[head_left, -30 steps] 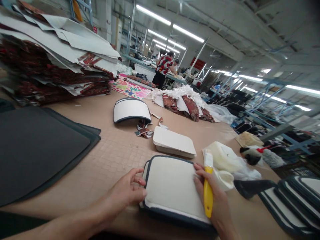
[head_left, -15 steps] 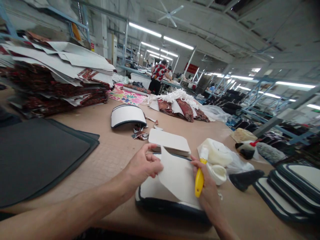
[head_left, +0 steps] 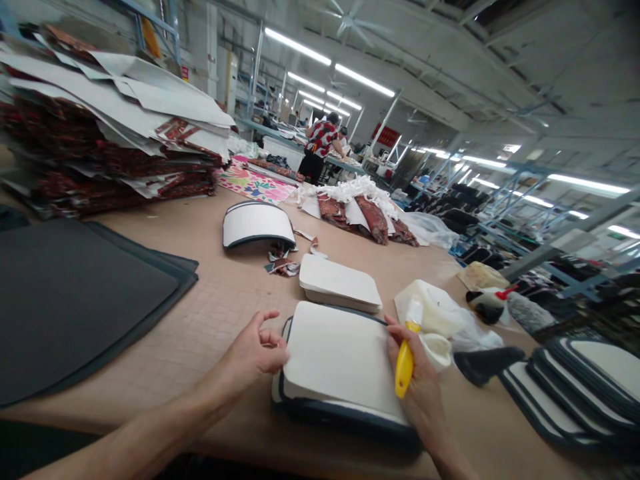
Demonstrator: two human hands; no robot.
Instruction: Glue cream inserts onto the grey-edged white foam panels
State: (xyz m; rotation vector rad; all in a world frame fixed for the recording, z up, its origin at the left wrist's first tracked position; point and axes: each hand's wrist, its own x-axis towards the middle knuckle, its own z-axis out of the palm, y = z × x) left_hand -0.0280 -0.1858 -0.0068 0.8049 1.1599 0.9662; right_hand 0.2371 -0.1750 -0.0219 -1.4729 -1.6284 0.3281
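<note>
A cream-white sheet (head_left: 340, 353) with rounded corners lies over a dark-edged padded panel (head_left: 345, 417) at the table's front. My left hand (head_left: 263, 347) is at the sheet's left edge, thumb and curled fingers closed on it, index finger lifted off. At the right edge, my right hand (head_left: 417, 373) grips a yellow-handled brush (head_left: 405, 363), its pale bristles pointing up and away. The fingertips of that hand rest by the sheet's far right corner. Just behind lies a small stack of similar cream sheets (head_left: 340, 280).
Dark-edged panels (head_left: 575, 393) are stacked at right. A white plastic jug (head_left: 430, 307) stands near my right hand. Dark flat sheets (head_left: 85, 300) lie left, below a tall fabric pile (head_left: 110, 147). A curved panel (head_left: 259, 227) sits beyond; a person (head_left: 320, 143) works far back.
My left hand has moved left and down with the sheet's edge. The sheet, earlier bent up at its left side, now lies nearly flat. The right hand still holds the brush.
</note>
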